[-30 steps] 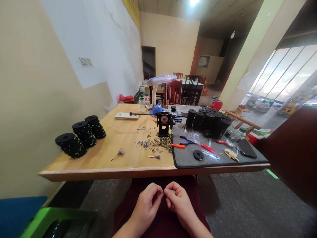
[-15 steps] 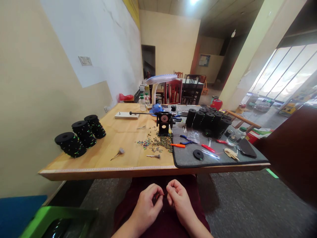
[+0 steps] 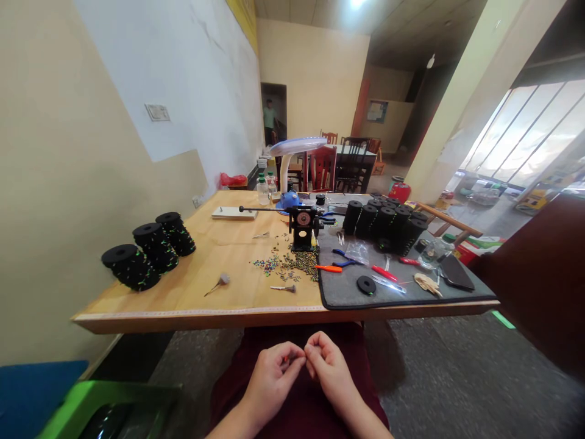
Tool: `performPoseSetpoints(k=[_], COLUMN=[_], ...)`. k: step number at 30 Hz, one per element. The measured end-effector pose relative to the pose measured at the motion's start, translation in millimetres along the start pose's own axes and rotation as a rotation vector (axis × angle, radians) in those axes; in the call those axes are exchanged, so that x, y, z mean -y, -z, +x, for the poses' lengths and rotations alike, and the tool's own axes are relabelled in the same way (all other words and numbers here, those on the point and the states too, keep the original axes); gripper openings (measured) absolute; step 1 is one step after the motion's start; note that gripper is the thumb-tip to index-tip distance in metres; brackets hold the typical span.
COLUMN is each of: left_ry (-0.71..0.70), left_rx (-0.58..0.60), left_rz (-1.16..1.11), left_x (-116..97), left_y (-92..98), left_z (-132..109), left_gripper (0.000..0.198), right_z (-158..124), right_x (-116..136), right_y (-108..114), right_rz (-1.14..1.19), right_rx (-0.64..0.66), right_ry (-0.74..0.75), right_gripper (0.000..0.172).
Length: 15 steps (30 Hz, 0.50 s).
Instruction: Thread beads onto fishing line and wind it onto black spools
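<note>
Above my lap, below the table's front edge, my two hands meet at the fingertips. My left hand (image 3: 276,379) is closed in a pinch, with a small red-orange thing (image 3: 286,360) showing inside its curled fingers; its kind is too small to tell. Thumb and forefinger of my right hand (image 3: 329,371) are pressed together too, right against the left fingertips. Whatever the right fingers hold is hidden. Beyond them on the table (image 3: 183,292) lie a brush-like tuft (image 3: 286,288), small multicoloured beads (image 3: 267,264) and a heap of tiny dark-gold pieces (image 3: 304,263).
Black spools (image 3: 130,266) stand at the left, more spools (image 3: 386,222) at the back right. A black clamp-like device (image 3: 302,228) stands mid-table before a lamp (image 3: 290,198). The grey mat (image 3: 338,296) bears pliers (image 3: 342,259), an orange-handled tool (image 3: 329,268) and scissors-like silver tool (image 3: 388,285).
My left fingertips have moved slightly right and up, closing the gap to the right ones. Less of the red-orange thing shows. A person now stands in the far doorway.
</note>
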<state>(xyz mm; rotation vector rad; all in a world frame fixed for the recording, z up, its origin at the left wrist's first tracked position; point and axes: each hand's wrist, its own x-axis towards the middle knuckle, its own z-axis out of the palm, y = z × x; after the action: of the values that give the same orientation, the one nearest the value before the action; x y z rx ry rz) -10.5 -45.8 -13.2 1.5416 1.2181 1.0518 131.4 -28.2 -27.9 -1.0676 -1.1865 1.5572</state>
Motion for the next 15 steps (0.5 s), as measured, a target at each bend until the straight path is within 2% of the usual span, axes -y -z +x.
performPoseSetpoints(k=[4,8,11,15], left_ry=[0.052,0.084,0.081,0.016], left_rx=[-0.071,-0.089,-0.123,-0.239], left_rz=[-0.095,-0.165,-0.125,-0.023], left_x=[-7.1,-8.7,-5.6,-1.0], left_y=[5.6,9.8,11.0,13.2], left_z=[3.9,7.5,9.8,12.7], left_gripper=[0.023,0.033,0.040,0.039], right_z=[-1.7,-4.6,-6.5,-8.9], right_x=[6.3,11.7,12.6,12.4], right_y=[4.1,3.3,1.1,0.1], right_rz=[-0.105,-0.313,-0.377,-0.451], right_rx=[0.039,0.017,-0.025,-0.066], right_ry=[-0.029,0.016,0.055,0.106], right_gripper=[0.030,0.016,0.014,0.013])
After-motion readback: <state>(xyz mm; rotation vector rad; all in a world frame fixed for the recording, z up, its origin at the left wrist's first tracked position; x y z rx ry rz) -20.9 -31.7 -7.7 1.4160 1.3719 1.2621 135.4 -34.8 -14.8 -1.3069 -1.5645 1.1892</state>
